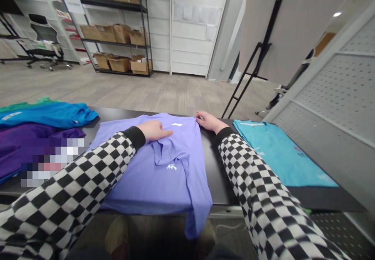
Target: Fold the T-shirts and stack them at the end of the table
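A lavender T-shirt (175, 189) with small white prints lies spread on the black table in front of me. Its upper part is bunched into a loose fold in the middle, and one end hangs over the near edge. My left hand (152, 130) rests palm down on the shirt near the far side, its thumb stretched out and the other fingers partly hidden. At the shirt's far right corner, my right hand (209, 121) pinches the fabric between thumb and fingers.
A folded turquoise shirt (287, 154) lies on the table's right. To the left are a blue shirt (49, 113), a purple shirt (17, 142) and green fabric (29, 103). Beyond stand a rack with cardboard boxes (120, 63) and an office chair (43, 37). A perforated panel (336, 88) borders the right.
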